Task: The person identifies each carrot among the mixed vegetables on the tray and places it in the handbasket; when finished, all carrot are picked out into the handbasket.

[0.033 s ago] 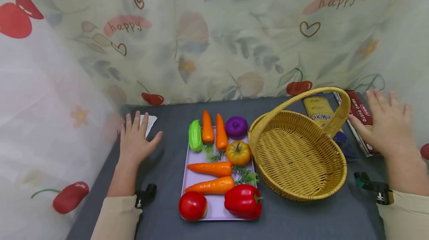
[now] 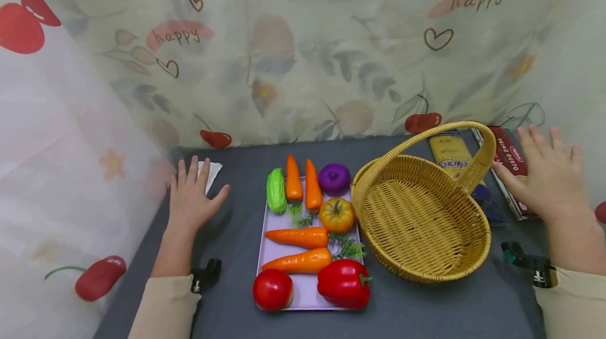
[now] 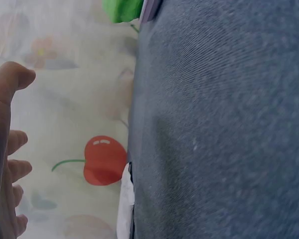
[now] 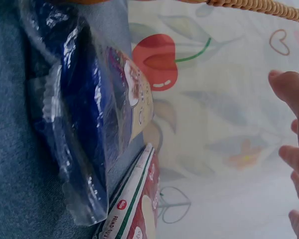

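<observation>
My left hand (image 2: pixel 193 199) is held with fingers spread at the left, near a white piece of paper (image 2: pixel 214 175), and holds nothing. At the right, my right hand (image 2: pixel 554 181) spreads its fingers beside a red package (image 2: pixel 513 157), also holding nothing. Between the hands lies a lilac tray (image 2: pixel 300 292) with several orange carrots (image 2: pixel 296 263), a green vegetable (image 2: pixel 276 191), a purple onion-like vegetable (image 2: pixel 334 179), a small orange pumpkin (image 2: pixel 337 215), a tomato (image 2: pixel 273 290) and a red bell pepper (image 2: pixel 343 283). A wicker basket (image 2: pixel 418 223) with a tall handle stands right of the tray.
Behind the basket lies a yellow and blue plastic packet (image 2: pixel 450 155), its blue end (image 4: pixel 82 99) near in the right wrist view. Green sprigs (image 2: pixel 347 248) lie on the tray. A patterned curtain (image 2: pixel 331 65) closes off the back and sides of the dark grey table (image 2: pixel 236 255).
</observation>
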Demonstrator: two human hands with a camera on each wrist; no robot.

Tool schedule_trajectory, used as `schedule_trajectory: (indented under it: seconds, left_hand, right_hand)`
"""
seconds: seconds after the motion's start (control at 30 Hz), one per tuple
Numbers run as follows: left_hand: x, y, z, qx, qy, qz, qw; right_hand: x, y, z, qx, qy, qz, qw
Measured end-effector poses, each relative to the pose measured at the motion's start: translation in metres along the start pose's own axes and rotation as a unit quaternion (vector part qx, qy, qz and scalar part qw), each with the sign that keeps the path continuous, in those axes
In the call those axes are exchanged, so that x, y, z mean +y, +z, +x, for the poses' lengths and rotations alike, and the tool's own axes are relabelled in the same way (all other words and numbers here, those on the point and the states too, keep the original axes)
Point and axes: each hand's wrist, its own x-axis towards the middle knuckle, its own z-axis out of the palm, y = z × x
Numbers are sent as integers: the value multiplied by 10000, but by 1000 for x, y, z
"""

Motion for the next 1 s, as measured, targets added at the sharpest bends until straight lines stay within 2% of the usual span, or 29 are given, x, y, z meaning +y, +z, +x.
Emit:
schedule_trajectory:
  seconds: [0.17,0.43,0.6,0.73,0.87,1.0]
  left_hand:
    - [-3,-3,-1,18,72,-84,9999]
    - [-12,-11,-3,-176,253,-401,9987]
    - [-17,-24,-5,-105,467,-831,9954]
    - [-14,-41,-9,101,494,-1529,9869]
    - [-9,-60,-18,598,497,-2103,9745]
    - [-5,-71,-25,1025,828,-2474,9599]
  right_hand:
    - [1,-1,0,-67,35,-37,10000]
    - [1,1,-3,-141,45,87,9999]
    - [-3,-8,-2,161,96,212,9996]
    - [-14,-21,-5,433,120,271,9986]
    - [-30,-36,-11,702,16,463,9965]
    - [-50,-53,-19,949,7,904,9914]
